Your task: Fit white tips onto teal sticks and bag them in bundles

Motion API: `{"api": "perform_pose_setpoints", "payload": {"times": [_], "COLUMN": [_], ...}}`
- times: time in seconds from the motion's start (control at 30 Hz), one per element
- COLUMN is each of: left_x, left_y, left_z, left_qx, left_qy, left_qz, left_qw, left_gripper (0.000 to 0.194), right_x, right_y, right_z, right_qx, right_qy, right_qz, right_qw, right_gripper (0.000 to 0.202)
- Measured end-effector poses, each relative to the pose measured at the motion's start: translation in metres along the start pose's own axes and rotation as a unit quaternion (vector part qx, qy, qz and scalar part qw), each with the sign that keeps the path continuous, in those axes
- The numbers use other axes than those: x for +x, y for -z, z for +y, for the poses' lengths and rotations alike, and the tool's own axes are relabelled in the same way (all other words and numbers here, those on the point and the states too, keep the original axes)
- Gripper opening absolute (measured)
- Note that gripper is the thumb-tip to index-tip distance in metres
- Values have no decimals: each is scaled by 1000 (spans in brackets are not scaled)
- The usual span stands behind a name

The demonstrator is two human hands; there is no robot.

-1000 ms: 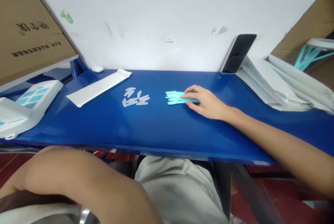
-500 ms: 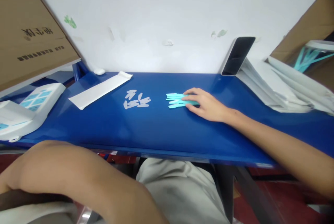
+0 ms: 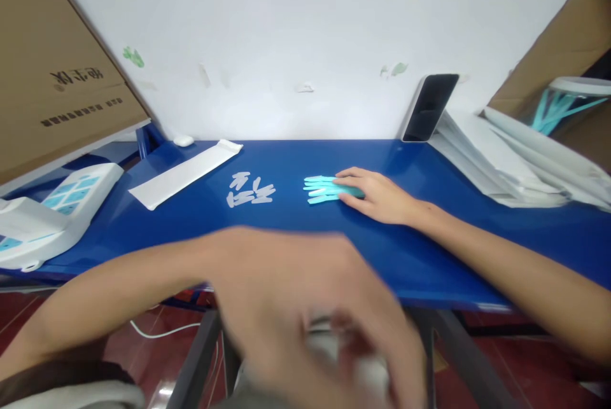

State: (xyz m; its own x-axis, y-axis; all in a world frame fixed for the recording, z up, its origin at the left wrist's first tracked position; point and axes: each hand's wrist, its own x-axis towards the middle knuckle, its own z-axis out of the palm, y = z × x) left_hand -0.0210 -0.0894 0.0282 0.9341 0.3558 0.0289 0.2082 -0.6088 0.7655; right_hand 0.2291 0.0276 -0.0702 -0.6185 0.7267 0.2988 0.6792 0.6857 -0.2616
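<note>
On the blue table, my right hand rests over a small bunch of flat turquoise strips. Its thumb and fingers close around the strips' right ends, while their left ends fan out uncovered. Close to the camera, my left hand hangs in front of the table edge, smeared by motion. Its fingers curl downward, and whether anything is in them I cannot make out. Left of the turquoise strips lie several short pale grey-white strips in a loose cluster on the table.
A long white packet lies at the back left, near a small white case. A white tray with blue panels sits far left below a cardboard box. A phone leans on the wall beside stacked white sheets.
My left hand has come up into view from the lower left, across the front of the table. My right hand stays on the turquoise strips. The view has shifted slightly.
</note>
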Motion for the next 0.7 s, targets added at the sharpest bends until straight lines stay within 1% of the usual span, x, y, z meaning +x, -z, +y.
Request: {"api": "perform_pose_setpoints", "payload": {"times": [0.03, 0.07, 0.1, 0.13, 0.17, 0.2, 0.23, 0.27, 0.33, 0.37, 0.43, 0.53, 0.6, 0.7], "left_x": [11, 18, 23, 24, 23, 20, 17, 13, 8, 7, 7, 11, 13, 15], "left_y": [24, 46, 63, 77, 87, 93, 96, 98, 96, 95, 94, 92, 88, 81], "left_z": [-11, -25, -43, -63, -85, -106, -126, -144, -170, -177, -183, -179, -175, -170], "left_qx": [76, 151, 224, 288, 335, 368, 402, 440, 482, 497, 517, 527, 519, 505], "left_qy": [-13, -25, -35, -41, -43, -43, -32, -15, 22, 26, 5, -52, -72, -93], "left_qz": [25, 74, 128, 175, 220, 262, 272, 257, 233, 226, 232, 263, 267, 236], "left_qw": [997, 985, 965, 941, 915, 891, 873, 860, 844, 838, 824, 807, 809, 825], "left_gripper": [29, 30, 31, 32, 33, 34, 35, 36, 42, 43, 42, 40, 41, 43], "right_x": [0, 1, 1, 1, 1, 2, 2, 2, 2, 2, 1, 1, 1, 1], "right_y": [0, 0, 0, 0, 1, 1, 1, 2, 3, 3, 2, 1, 0, 1], "right_z": [1, 2, 2, 3, 3, 2, 2, 1, 0, 0, 1, 4, 5, 3], "right_qx": [-1, -3, -5, -6, -6, -3, 1, 4, 2, -4, -15, -13, -14, -24], "right_qy": [-3, -7, -9, -11, -13, -15, -17, -21, -36, -45, -64, -76, -72, -67], "right_qz": [0, 0, -1, -2, -3, -6, -12, -19, -33, -40, -52, -67, -68, -61], "right_qw": [1000, 1000, 1000, 1000, 1000, 1000, 1000, 1000, 999, 998, 996, 995, 995, 996], "right_gripper": [45, 47, 48, 49, 51, 52, 55, 57, 63, 67, 72, 78, 78, 77]}}
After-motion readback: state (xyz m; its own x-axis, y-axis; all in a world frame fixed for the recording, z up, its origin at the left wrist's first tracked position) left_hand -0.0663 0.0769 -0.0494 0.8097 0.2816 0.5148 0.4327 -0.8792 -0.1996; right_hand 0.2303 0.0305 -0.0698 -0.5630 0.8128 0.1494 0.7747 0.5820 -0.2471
